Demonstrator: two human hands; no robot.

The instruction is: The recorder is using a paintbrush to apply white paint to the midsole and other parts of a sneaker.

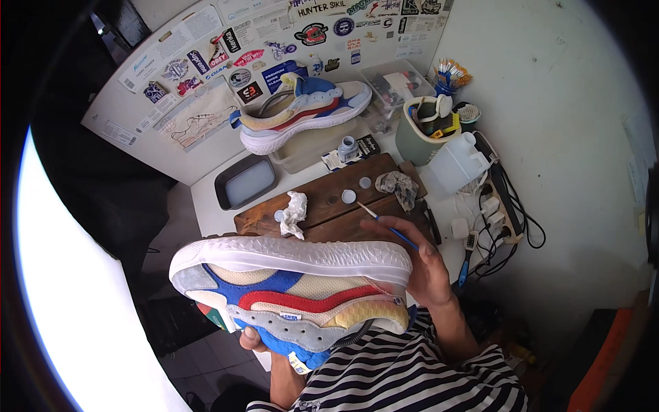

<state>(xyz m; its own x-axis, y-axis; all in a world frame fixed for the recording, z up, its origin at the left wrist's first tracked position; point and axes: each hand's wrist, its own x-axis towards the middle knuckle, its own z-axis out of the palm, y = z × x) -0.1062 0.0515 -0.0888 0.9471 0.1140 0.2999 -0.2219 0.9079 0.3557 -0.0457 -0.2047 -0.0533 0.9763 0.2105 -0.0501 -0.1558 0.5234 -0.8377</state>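
One multicoloured shoe (288, 292), held sole-up at the near side of the worktop (210, 216), its tongue end gripped by the left hand (252, 339). One blue-handled paintbrush (401, 236), pinched in the fingers of the right hand (431, 275), just beside the heel. One wooden board (319, 225), placed beyond, bearing crumpled white tissue (294, 214). One matching shoe (302, 118), set far, on a clear container (309, 152).
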